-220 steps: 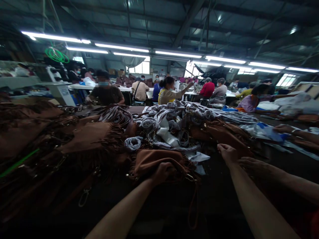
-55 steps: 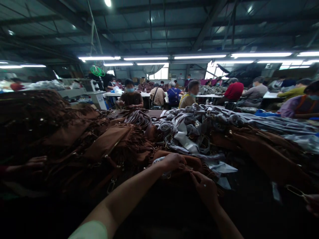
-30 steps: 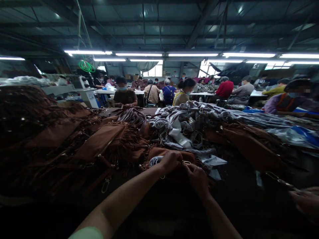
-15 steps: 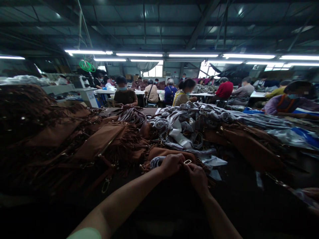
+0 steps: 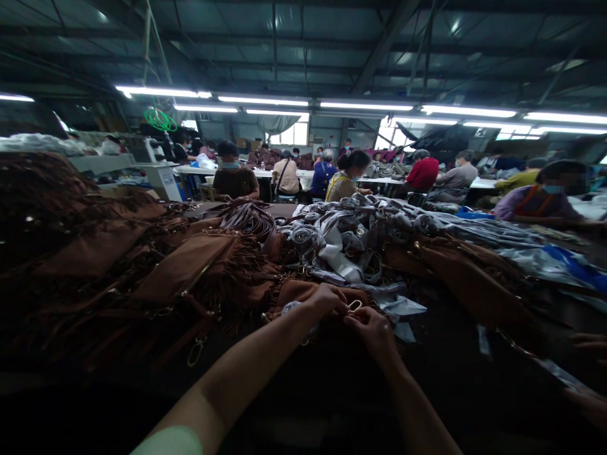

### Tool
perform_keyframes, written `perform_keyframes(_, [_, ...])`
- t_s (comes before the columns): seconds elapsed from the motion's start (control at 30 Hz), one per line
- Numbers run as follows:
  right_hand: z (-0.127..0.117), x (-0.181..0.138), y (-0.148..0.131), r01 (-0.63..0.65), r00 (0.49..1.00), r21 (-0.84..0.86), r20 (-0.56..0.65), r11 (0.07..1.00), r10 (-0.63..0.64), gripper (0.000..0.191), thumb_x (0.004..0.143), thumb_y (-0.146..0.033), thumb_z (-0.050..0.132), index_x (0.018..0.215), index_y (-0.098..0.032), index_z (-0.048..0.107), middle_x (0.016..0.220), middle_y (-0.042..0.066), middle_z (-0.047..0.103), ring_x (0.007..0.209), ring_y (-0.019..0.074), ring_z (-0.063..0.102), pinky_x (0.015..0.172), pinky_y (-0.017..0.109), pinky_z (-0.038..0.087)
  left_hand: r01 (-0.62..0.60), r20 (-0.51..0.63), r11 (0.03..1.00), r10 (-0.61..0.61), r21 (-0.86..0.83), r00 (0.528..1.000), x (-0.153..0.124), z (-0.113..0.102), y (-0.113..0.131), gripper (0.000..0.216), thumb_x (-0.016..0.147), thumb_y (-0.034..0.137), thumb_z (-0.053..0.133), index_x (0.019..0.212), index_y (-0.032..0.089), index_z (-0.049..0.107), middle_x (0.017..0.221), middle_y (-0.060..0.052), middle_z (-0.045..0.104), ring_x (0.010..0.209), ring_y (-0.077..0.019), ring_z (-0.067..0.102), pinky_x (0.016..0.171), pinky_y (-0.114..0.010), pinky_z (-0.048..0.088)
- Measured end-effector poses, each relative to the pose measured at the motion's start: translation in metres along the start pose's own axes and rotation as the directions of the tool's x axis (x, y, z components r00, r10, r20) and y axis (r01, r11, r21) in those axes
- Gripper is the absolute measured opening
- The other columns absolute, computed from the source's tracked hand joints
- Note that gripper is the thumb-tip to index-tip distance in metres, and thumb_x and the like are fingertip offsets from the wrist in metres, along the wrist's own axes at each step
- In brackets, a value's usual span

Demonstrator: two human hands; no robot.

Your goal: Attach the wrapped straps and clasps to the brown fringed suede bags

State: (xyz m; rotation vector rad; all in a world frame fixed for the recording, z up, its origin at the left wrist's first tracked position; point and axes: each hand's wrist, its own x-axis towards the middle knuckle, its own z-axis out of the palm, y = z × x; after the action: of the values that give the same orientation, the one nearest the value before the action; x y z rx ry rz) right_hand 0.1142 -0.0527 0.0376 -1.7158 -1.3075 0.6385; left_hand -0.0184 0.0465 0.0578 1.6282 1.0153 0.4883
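Note:
My left hand (image 5: 327,300) and my right hand (image 5: 372,328) meet over a brown fringed bag (image 5: 296,291), fingertips pinched together. Between them an oval metal buckle ring (image 5: 355,306) sticks up, and my right thumb and finger grip its base. My left fingers are closed at the same spot; what they hold is mostly hidden. A rolled, plastic-wrapped strap (image 5: 290,306) lies on the bag, partly behind my left forearm.
Brown fringed bags (image 5: 184,268) are heaped on the left, with a metal clasp (image 5: 195,351) hanging off. Plastic-wrapped straps (image 5: 341,237) pile up ahead. Another bag (image 5: 469,272) lies right, near a co-worker's hand (image 5: 588,344). Several people sit at tables beyond.
My view has shifted slightly. Both hands stay pinched at the ring, and my left forearm now covers more of the rolled strap.

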Motion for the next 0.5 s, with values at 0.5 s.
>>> perform_keyframes(0.5, [-0.008, 0.023, -0.008, -0.007, 0.996, 0.580, -0.066, 0.814, 0.056, 0.041, 0.067, -0.053, 0.067, 0.089, -0.019, 0.061, 0.085, 0.005, 0.071, 0.067, 0.0197, 0.067, 0.062, 0.033, 0.055, -0.339, -0.054, 0.853, 0.391, 0.395, 0.919, -0.009, 0.018, -0.012, 0.012, 0.073, 0.023, 0.057, 0.079, 0.016, 0.066, 0.077, -0.002, 0.067, 0.070, -0.0160, 0.059, 0.063, -0.024, 0.039])
